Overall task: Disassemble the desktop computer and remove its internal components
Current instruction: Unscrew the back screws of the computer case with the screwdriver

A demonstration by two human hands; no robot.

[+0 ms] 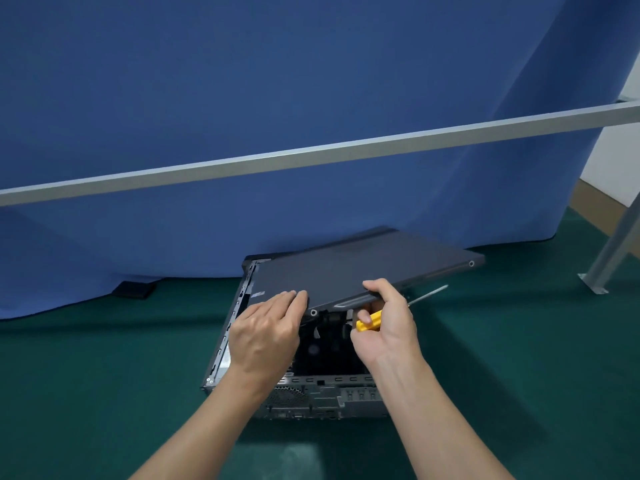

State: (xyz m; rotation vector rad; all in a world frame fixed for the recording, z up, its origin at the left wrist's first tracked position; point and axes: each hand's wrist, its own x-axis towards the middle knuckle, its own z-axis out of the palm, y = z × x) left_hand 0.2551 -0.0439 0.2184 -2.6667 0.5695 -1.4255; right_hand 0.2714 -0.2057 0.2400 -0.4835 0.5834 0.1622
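Head view: the grey metal desktop computer case (304, 396) lies opened on the green felt tabletop (104, 375), near centre. Its dark grey flat side panel (363, 268) sits tilted and skewed, far-right corner overhanging the case. The left hand (266, 330) lies flat on the panel's near-left corner, fingers straight. The right hand (384, 323) pinches the panel's near edge, its lower fingers curled round a yellow-handled screwdriver (369, 322). There's open green surface left and right, and a blue cloth backdrop (277, 98) close behind.
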